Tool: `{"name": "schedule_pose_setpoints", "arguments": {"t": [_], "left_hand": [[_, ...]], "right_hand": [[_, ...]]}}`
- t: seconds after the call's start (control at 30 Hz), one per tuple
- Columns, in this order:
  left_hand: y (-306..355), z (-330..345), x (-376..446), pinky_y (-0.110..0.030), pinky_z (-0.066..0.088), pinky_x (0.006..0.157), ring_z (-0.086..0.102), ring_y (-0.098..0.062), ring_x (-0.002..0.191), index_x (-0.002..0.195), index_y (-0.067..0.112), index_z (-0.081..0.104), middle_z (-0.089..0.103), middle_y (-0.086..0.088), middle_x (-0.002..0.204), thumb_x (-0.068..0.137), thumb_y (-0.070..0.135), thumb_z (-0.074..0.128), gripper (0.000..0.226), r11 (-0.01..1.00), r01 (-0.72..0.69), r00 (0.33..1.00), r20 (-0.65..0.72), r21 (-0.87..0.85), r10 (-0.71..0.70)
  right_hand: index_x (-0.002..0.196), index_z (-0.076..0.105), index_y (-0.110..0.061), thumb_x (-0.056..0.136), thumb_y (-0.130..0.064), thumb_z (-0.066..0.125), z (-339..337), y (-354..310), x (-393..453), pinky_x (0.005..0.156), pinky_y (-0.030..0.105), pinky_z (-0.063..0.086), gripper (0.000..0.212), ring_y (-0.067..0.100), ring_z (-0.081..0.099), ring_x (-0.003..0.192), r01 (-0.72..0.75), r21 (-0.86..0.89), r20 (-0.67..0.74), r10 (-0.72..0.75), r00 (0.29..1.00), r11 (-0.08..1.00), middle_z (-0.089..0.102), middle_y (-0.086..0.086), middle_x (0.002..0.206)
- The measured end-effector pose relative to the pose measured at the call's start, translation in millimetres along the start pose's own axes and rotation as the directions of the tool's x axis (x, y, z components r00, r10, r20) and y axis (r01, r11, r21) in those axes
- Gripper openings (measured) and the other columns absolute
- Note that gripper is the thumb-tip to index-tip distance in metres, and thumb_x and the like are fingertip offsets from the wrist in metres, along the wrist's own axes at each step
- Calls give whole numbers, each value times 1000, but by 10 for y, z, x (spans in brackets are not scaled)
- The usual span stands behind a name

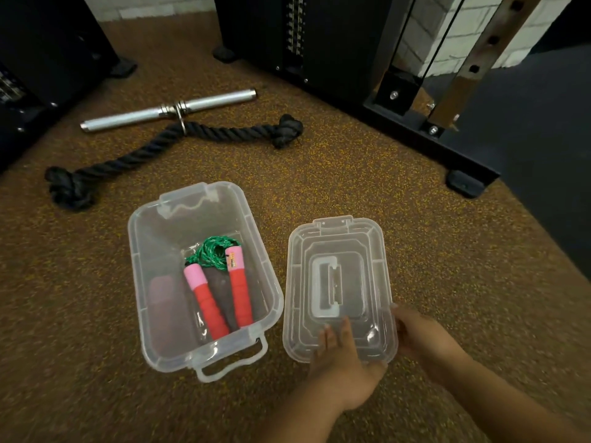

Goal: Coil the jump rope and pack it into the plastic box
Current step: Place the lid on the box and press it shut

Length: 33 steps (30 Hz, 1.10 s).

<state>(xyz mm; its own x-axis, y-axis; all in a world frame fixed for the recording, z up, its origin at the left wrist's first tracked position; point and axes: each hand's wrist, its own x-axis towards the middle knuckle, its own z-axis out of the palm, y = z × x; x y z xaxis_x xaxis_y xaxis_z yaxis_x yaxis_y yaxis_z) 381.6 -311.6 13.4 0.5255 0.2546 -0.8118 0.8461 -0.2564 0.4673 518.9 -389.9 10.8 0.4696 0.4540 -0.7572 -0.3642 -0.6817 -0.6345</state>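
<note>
The clear plastic box (150,314) stands open on the brown speckled floor. Inside it lies the jump rope: a coiled green cord (213,251) at the far end and two red-and-pink handles (238,289) pointing toward me. To the right of the box is its clear lid (339,251), handle side up. My left hand (343,369) grips the lid's near edge, fingers under the plastic. My right hand (422,337) holds the lid's near right corner.
A thick black knotted rope (166,142) clipped to a metal bar (166,109) lies beyond the box. Black gym machine frames (415,123) stand at the back and right, another (32,75) at far left. Dark matting (543,155) begins at the right.
</note>
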Motion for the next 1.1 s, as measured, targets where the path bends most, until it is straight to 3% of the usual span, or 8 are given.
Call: {"name": "schedule_pose_setpoints", "arguments": {"t": [0.17,0.4,0.5,0.63,0.7,0.83,0.97,1.1], "left_hand": [[301,73,-166,-38,10,119,-4,-22,149,149,11,-20,-11,-5,162,80,59,56,113,982,-48,990,-142,-182,22],[406,65,-372,-32,46,99,59,-21,116,149,24,18,54,-5,136,93,33,46,64,889,-190,933,-358,-417,32],[307,-34,-427,-22,54,71,66,-11,80,122,28,51,68,-2,101,88,14,52,36,721,-280,925,-378,-633,28],[190,-206,-459,-31,59,70,72,-16,76,108,12,65,76,-6,88,86,-5,55,29,282,-228,973,-228,-932,33],[116,-243,-456,-35,59,76,73,-22,87,110,13,66,76,-11,97,86,-1,60,29,221,-179,984,-170,-959,59],[44,-336,-498,-31,58,79,67,-25,103,116,20,59,70,-9,111,84,0,64,38,279,-227,974,-223,-933,47],[26,-537,-637,-5,46,70,58,8,94,129,38,34,58,19,113,88,16,63,56,524,-422,880,-474,-739,41],[-119,-779,-753,-34,46,101,57,-8,112,130,32,49,57,10,121,88,31,62,44,684,-502,719,-695,-529,-10]], "right_hand": [[103,71,-7,98,-25,38,14,21,-177,74,38,53,38,29,69,87,72,190,108,-94,990,979,74,17,98],[103,71,-6,91,-18,55,103,-64,-251,71,34,48,23,28,59,79,144,302,100,-182,978,942,69,21,92],[108,68,-6,87,-11,61,89,115,-110,69,32,47,22,24,59,81,145,185,-42,-140,989,972,69,13,94],[109,64,-7,92,-22,53,-23,352,1,83,41,52,25,32,66,98,-19,141,-49,26,998,990,73,14,101],[112,63,-6,95,-26,48,-80,364,19,87,45,52,30,35,67,101,-72,225,7,72,997,972,73,16,104],[118,59,-1,90,-22,49,-120,229,-36,84,42,56,37,38,64,106,-11,418,65,-18,998,908,67,23,114],[115,62,-8,91,-24,53,-36,2,-217,83,41,54,30,36,65,104,224,315,-105,-201,974,922,69,18,112],[98,68,-38,92,-29,53,208,-346,-413,78,30,53,18,10,68,91,459,95,-216,-432,876,883,74,-9,94]]}}
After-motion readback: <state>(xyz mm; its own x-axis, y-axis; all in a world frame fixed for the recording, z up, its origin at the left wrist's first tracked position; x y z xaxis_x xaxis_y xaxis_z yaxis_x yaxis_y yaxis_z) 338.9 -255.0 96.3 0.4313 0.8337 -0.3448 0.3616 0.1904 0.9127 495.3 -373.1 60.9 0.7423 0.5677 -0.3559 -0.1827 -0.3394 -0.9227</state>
